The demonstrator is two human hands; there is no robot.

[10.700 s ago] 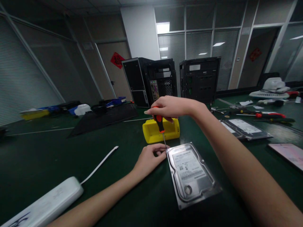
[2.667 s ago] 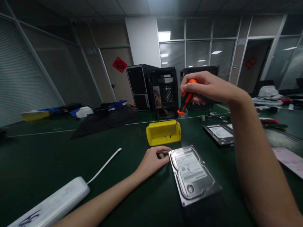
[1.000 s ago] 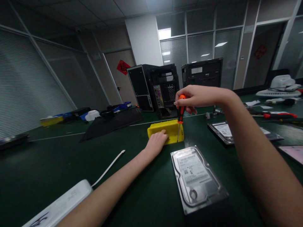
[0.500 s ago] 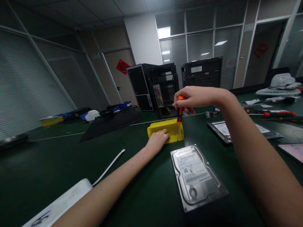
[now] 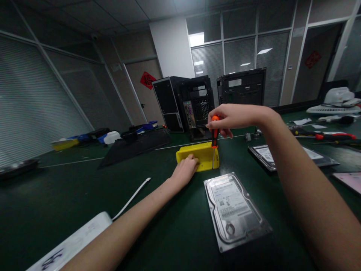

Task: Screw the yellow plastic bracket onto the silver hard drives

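My right hand [image 5: 225, 117] grips the orange and black handle of a screwdriver [image 5: 215, 139] from above. Its thin shaft points straight down at the right end of a yellow plastic bin [image 5: 207, 153]. Whether the tip touches the bin or the table there, I cannot tell. My left hand [image 5: 185, 168] reaches into the bin from the front left, fingers bent and drawn together; anything between the fingertips is hidden. Just in front of the bin lies a silver hard drive [image 5: 237, 210], label side up.
More hard drives [image 5: 262, 156] lie at the right, with pliers [image 5: 335, 136] and other hand tools beyond. Black computer cases [image 5: 169, 105] stand at the back. A black mat [image 5: 135, 148] lies back left. A white power strip [image 5: 76, 241] with a white cable [image 5: 132, 197] is at the front left.
My left hand has shifted slightly left inside the bin and its fingers look more bent. The right hand and the screwdriver hold the same position.
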